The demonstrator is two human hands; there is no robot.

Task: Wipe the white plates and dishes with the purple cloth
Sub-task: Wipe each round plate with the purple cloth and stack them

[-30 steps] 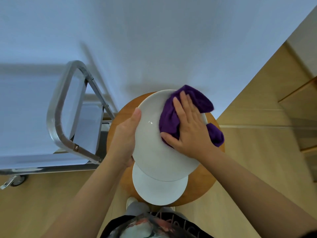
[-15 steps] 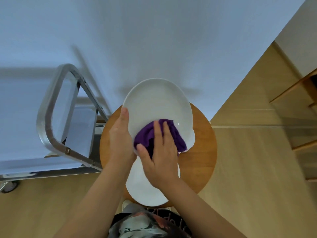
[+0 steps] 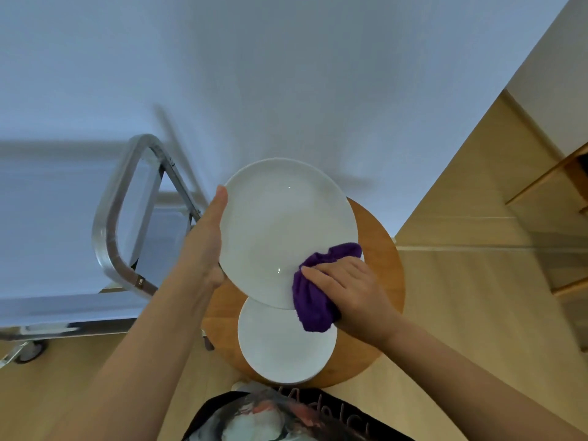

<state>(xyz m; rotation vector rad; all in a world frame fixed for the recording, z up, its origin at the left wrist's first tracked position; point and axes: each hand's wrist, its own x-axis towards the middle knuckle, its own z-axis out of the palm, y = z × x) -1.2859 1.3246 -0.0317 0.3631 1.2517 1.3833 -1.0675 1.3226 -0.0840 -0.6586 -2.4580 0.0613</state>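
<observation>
1. The left hand [image 3: 203, 246] grips the left rim of a large white plate [image 3: 283, 224], thumb along the edge, holding it tilted above the round wooden desk [image 3: 386, 268].
2. The right hand [image 3: 353, 294] has its fingers [image 3: 318, 275] curled round the bunched purple cloth [image 3: 313, 300], pressing it on the plate's near right rim.
3. A smaller white plate [image 3: 283, 348] lies on the desk (partly under the large one).
4. A metal cart [image 3: 111, 224] stands to the left.

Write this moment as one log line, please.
left hand: holds large plate | right hand: presses purple cloth on rim
</observation>
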